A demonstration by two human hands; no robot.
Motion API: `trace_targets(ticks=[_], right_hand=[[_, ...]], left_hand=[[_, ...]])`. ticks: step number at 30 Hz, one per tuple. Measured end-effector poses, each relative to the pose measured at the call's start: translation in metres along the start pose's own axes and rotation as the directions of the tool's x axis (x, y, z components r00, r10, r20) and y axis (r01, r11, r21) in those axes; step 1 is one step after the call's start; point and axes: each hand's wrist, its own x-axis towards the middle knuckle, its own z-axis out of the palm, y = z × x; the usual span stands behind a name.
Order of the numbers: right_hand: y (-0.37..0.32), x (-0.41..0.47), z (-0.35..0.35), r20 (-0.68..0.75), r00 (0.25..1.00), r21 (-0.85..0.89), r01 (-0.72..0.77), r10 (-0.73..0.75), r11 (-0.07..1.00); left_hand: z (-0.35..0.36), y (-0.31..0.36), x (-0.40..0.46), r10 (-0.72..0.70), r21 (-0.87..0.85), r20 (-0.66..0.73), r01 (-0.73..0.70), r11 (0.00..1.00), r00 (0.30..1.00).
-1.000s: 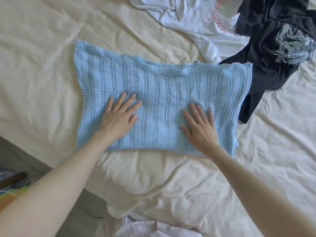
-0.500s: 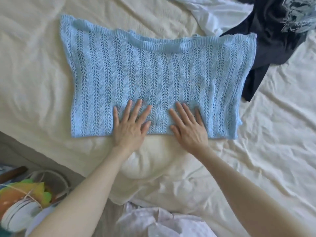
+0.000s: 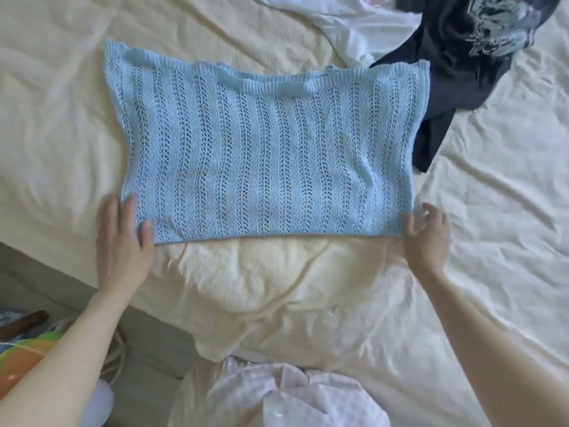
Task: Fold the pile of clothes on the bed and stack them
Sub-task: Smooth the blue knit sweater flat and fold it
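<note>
A light blue knit top lies spread flat on the cream bed sheet, neckline away from me. My left hand rests at its near left corner, fingers straight along the edge and thumb on the knit. At the near right corner is my right hand. Its thumb touches the hem and its fingers are loosely bent and blurred, just off the fabric. Two unfolded garments lie at the far right: a white shirt and a dark printed shirt. The dark one reaches under the knit's right side.
A pale pink garment lies crumpled at the near edge, just below me. The bed's edge runs diagonally at the lower left, with grey floor and colourful objects beyond it. Bare sheet stretches to the left and right of the knit.
Both hands have slid apart from the middle of the knit's near hem to its two near corners. The knit now lies smoother and flatter.
</note>
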Motion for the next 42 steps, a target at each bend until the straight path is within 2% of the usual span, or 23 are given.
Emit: trace_targets(ticks=[1, 3, 4, 6, 8, 10, 12, 14, 16, 17, 19, 20, 22, 24, 26, 28, 30, 31, 33, 35, 38, 40, 42], right_hand=[[-0.002, -0.004, -0.001, -0.001, 0.997, 0.072, -0.077, 0.077, 0.994], [-0.006, -0.009, -0.003, 0.098, 0.976, 0.133, -0.204, 0.192, 0.97], [-0.006, -0.009, -0.004, 0.171, 0.953, 0.203, -0.282, 0.249, 0.938], [-0.004, -0.003, -0.006, 0.277, 0.879, 0.408, -0.473, 0.388, 0.781], [-0.002, 0.005, -0.011, 0.318, 0.805, 0.533, -0.589, 0.502, 0.607], [-0.001, 0.011, -0.013, 0.303, 0.777, 0.563, -0.613, 0.552, 0.554], [-0.006, 0.012, -0.012, 0.283, 0.769, 0.57, -0.615, 0.573, 0.544], [-0.015, 0.008, -0.009, 0.22, 0.784, 0.541, -0.593, 0.58, 0.597], [-0.03, -0.002, -0.007, 0.053, 0.845, 0.396, -0.507, 0.532, 0.765], [-0.04, -0.012, -0.007, -0.042, 0.9, 0.291, -0.404, 0.433, 0.867], [-0.065, -0.039, -0.003, -0.127, 0.988, 0.115, -0.068, 0.083, 0.991], [-0.077, -0.054, 0.002, -0.092, 0.989, 0.045, 0.119, -0.115, 0.992], [-0.097, -0.079, 0.017, 0.095, 0.897, -0.078, 0.439, -0.431, 0.895], [-0.115, -0.095, 0.034, 0.321, 0.756, -0.126, 0.631, -0.57, 0.766], [-0.129, -0.104, 0.049, 0.469, 0.663, -0.16, 0.714, -0.584, 0.682], [-0.136, -0.106, 0.061, 0.566, 0.646, -0.19, 0.707, -0.512, 0.682], [-0.136, -0.103, 0.064, 0.62, 0.636, -0.155, 0.673, -0.459, 0.723], [-0.137, -0.101, 0.062, 0.631, 0.626, -0.088, 0.646, -0.459, 0.759], [-0.138, -0.093, 0.052, 0.637, 0.622, 0.147, 0.481, -0.455, 0.864], [-0.138, -0.084, 0.033, 0.676, 0.639, 0.374, 0.132, -0.367, 0.918], [-0.124, -0.06, -0.003, 0.784, 0.559, 0.513, -0.336, -0.271, 0.79], [-0.109, -0.038, -0.024, 0.803, 0.536, 0.553, -0.509, -0.259, 0.659], [-0.092, -0.012, -0.044, 0.786, 0.574, 0.599, -0.613, -0.231, 0.514]], left_hand=[[-0.003, 0.001, -0.005, -0.085, -0.076, -0.034, 0.082, 0.994, 0.996], [-0.004, 0.002, -0.014, -0.327, -0.243, -0.047, 0.307, 0.92, 0.944], [-0.004, 0.003, -0.015, -0.451, -0.337, -0.019, 0.419, 0.843, 0.893], [-0.004, 0.008, -0.016, -0.633, -0.541, 0.117, 0.584, 0.605, 0.765], [-0.005, 0.007, -0.014, -0.691, -0.686, 0.257, 0.631, 0.361, 0.675], [-0.006, 0.004, -0.011, -0.717, -0.747, 0.349, 0.641, 0.176, 0.604], [-0.009, 0.003, -0.007, -0.721, -0.762, 0.41, 0.644, 0.066, 0.559], [-0.011, 0.003, -0.006, -0.702, -0.741, 0.464, 0.671, 0.027, 0.54], [-0.013, 0.005, -0.006, -0.659, -0.697, 0.545, 0.717, -0.011, 0.519], [-0.014, 0.006, -0.006, -0.633, -0.671, 0.591, 0.74, -0.043, 0.5], [-0.015, 0.007, -0.004, -0.581, -0.616, 0.685, 0.775, -0.139, 0.44], [-0.016, 0.008, -0.003, -0.554, -0.586, 0.727, 0.787, -0.193, 0.406], [-0.017, 0.012, -0.001, -0.515, -0.544, 0.781, 0.791, -0.281, 0.353], [-0.02, 0.019, -0.001, -0.516, -0.548, 0.784, 0.774, -0.316, 0.344], [-0.02, 0.025, -0.002, -0.545, -0.603, 0.749, 0.728, -0.327, 0.377], [-0.023, 0.034, -0.001, -0.582, -0.682, 0.694, 0.646, -0.344, 0.424], [-0.032, 0.05, 0.0, -0.596, -0.747, 0.64, 0.576, -0.332, 0.486], [-0.037, 0.06, 0.001, -0.597, -0.788, 0.589, 0.55, -0.277, 0.544], [-0.048, 0.084, 0.004, -0.581, -0.876, 0.435, 0.472, -0.097, 0.688], [-0.056, 0.115, 0.005, -0.552, -0.913, 0.23, 0.374, 0.163, 0.801], [-0.059, 0.176, 0.008, -0.361, -0.799, -0.07, 0.164, 0.578, 0.93], [-0.054, 0.225, 0.007, -0.164, -0.71, -0.17, -0.005, 0.704, 0.972], [-0.039, 0.271, -0.002, 0.053, -0.621, -0.21, -0.175, 0.764, 0.976]])
